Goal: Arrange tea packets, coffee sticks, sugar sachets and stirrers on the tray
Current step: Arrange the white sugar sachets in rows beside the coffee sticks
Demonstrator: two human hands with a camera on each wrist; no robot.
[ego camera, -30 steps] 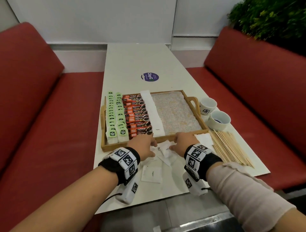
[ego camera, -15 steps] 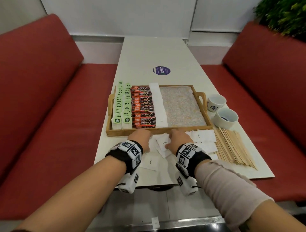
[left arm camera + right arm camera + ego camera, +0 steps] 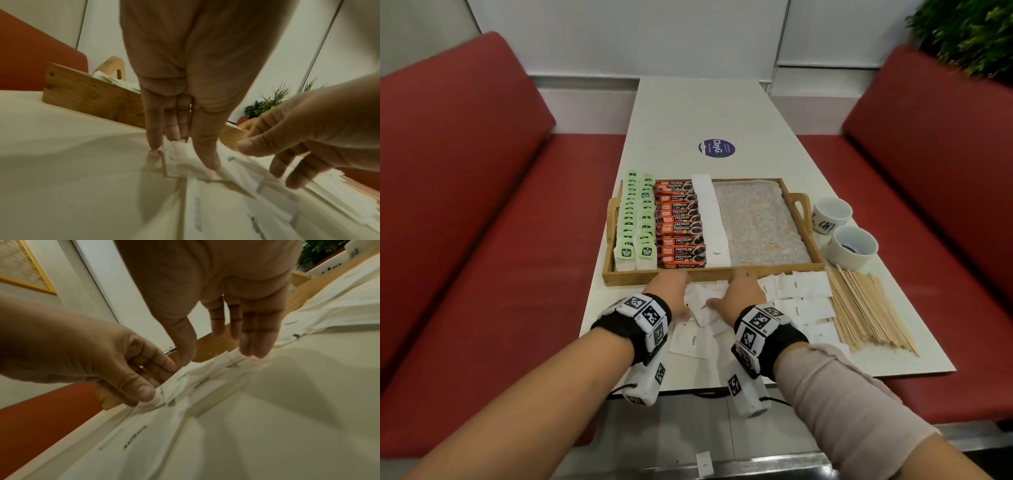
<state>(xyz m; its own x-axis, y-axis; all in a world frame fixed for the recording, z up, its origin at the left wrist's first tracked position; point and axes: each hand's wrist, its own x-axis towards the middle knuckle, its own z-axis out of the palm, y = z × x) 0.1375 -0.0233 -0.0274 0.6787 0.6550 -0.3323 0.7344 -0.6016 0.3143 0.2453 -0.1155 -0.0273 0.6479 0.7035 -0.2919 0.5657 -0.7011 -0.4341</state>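
Head view: fingers (image 3: 681, 279) hidden behind knuckles.

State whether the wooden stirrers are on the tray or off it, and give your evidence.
Off it. The wooden stirrers lie in a loose pile on the table, right of the tray, whose right half shows only its patterned liner.

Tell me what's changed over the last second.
Little: both hands have stayed on the loose sugar sachets before the tray, left hand and right hand gathering them together. The tray's rows, the stirrers and the cups are unchanged; only the camera shifted.
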